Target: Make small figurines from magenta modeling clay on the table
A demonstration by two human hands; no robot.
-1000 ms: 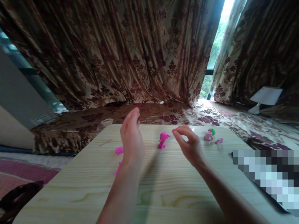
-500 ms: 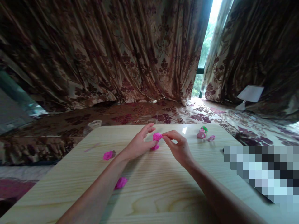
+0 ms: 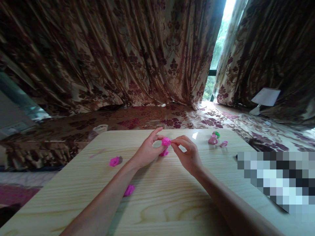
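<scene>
A bright pink, ruffled piece (image 3: 166, 141), flower-like in shape, is held above the middle of the table. My left hand (image 3: 149, 149) grips it between thumb and fingers, with another finger stretched out. At its right edge, the thumb and fingertips of my right hand (image 3: 185, 152) pinch the same piece. Just below, a second bit of pink (image 3: 164, 153) shows by my left thumb; whether the two are joined I cannot tell. Two more crumpled pink pieces lie on the table, one (image 3: 114, 161) left of my left hand, the other (image 3: 129, 190) beside my left forearm.
Toward the back right of the wooden table (image 3: 157, 203) stand a small pink pot-like item (image 3: 213, 139), a green ball-like item (image 3: 216, 134) and a pink piece (image 3: 223, 144). A thin pinkish strip (image 3: 97, 153) lies at left. A pixelated area covers the right edge.
The outstretched fingers of my left hand have shifted, opening a gap behind the pink piece. Both hands keep their hold. The view has moved slightly.
</scene>
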